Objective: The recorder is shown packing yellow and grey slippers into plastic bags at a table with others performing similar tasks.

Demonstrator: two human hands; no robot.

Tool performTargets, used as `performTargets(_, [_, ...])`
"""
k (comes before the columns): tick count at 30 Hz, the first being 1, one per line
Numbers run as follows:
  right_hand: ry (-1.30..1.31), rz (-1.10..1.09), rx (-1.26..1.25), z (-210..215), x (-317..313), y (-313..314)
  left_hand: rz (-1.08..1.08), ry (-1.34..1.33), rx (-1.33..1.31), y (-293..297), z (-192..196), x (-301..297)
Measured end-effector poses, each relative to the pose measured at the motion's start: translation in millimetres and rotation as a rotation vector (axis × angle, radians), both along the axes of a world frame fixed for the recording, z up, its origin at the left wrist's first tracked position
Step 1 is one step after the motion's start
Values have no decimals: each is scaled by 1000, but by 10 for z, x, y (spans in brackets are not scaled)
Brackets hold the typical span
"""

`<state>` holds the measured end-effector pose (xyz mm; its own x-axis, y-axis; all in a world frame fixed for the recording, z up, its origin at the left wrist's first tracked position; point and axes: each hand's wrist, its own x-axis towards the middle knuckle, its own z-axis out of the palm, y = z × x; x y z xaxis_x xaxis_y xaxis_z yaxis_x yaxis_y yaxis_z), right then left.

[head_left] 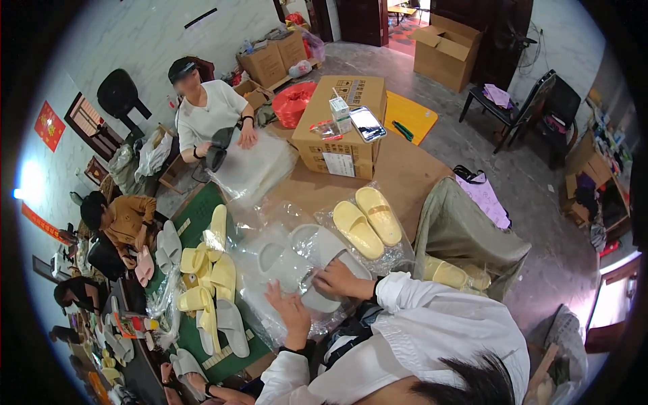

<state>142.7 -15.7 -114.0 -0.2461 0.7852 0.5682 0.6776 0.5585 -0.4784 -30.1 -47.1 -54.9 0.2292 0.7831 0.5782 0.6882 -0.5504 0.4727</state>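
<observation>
In front of me a pair of grey slippers [281, 264] lies on clear plastic at the table's near edge. My left hand [290, 313] rests over the near part of the clear plastic bag [260, 297], its fingers spread. Close by, my right hand [339, 279] has its fingers curled in at the bag's edge, beside the right grey slipper [322, 244]; its fingertips are partly hidden. Just beyond lies a pair of yellow slippers [368, 223] in clear plastic. More yellow slippers [202, 270] are piled to the left, with a grey slipper [231, 327] next to them.
Farther back on the table stands a cardboard box [337, 152] carrying a phone [367, 124] and a small carton [340, 115]. Across from me a person [209, 111] handles a dark slipper over plastic bags. An open sack [466, 236] with yellow slippers hangs at the right.
</observation>
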Motion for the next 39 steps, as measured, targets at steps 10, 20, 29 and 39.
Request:
performTargets(10, [17,234,-124,-18,-93,-326,-6,312,-227,54,-263,-514])
performTargets(20, [129,138,-370,19,-313,-437,-223,375,-131,-46,-131,-700])
performTargets(29, [106,-59,-210,-69,-608,-376,-299,412,23,-102,76,-632])
performTargets(39, [-30,-107,-53,110,-750,-329,-231,350,128,-167,17,-725])
